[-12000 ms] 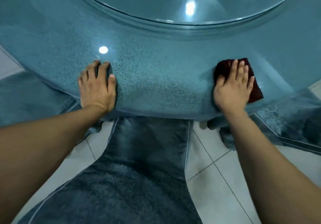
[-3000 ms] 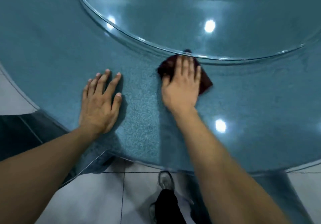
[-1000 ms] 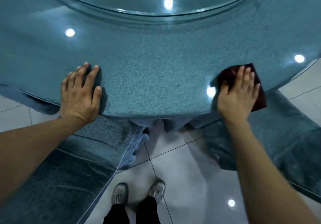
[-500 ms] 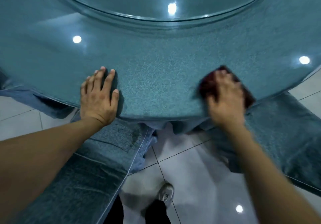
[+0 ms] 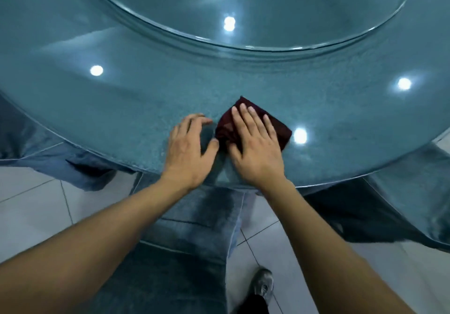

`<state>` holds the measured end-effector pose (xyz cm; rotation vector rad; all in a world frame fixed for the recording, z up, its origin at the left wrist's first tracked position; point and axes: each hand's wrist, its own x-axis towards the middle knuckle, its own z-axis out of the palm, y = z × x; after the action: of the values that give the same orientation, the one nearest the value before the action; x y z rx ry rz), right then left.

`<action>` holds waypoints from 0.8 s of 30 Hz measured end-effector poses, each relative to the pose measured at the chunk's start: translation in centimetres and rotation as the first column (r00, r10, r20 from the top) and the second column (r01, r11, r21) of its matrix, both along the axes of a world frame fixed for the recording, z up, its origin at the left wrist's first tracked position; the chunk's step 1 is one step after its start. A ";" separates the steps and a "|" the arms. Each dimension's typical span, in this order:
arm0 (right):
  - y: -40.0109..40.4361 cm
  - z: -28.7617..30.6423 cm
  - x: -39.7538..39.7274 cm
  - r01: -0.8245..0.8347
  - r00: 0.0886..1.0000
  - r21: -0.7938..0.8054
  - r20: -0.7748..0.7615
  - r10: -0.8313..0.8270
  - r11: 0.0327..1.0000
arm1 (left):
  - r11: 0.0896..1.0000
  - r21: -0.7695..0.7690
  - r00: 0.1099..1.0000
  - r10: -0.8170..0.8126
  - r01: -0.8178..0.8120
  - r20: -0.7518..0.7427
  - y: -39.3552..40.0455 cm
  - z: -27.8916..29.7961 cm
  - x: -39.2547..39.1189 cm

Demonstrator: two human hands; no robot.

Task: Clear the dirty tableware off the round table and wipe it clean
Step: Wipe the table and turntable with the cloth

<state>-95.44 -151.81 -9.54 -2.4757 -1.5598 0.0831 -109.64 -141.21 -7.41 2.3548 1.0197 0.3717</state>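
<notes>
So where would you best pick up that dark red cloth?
Judging by its pose, pinch the dark red cloth at its far corner, from above: it lies flat on the table, the right hand covers its middle, and that corner is bare.

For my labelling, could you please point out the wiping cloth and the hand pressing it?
dark red cloth [image 5: 280, 128]: head view, exposed right corner.
right hand [image 5: 255, 150]: head view, back of hand.

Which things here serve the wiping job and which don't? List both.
Job: dark red folded cloth, under right hand; round blue glass-topped table; left hand beside the cloth.
Not: glass turntable; blue-covered chairs; grey shoe.
</notes>
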 end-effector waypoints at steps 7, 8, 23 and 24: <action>4.6 0.1 9.8 0.552 0.833 -0.022 -0.042 -0.552 0.834 | 0.940 0.339 0.967 0.049 0.040 -0.250 15.4 -0.7 -10.7; 6.4 0.1 10.1 0.621 0.781 -0.039 -0.049 -0.623 0.782 | 0.940 0.335 0.962 0.038 0.057 -0.271 16.3 -1.0 -11.6; 23.2 0.3 -3.6 0.124 0.987 0.008 -0.100 -0.123 0.992 | 0.951 0.305 0.961 0.042 0.046 -0.275 16.3 -1.5 -12.6; 21.1 0.1 -2.1 0.218 0.972 0.035 -0.100 -0.214 0.975 | 0.952 0.304 0.959 0.047 0.042 -0.279 16.3 -1.5 -12.6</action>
<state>-97.52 -130.75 -9.43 -2.5470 -1.2326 0.1283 -122.21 -124.96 -8.92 2.7481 1.1651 0.2073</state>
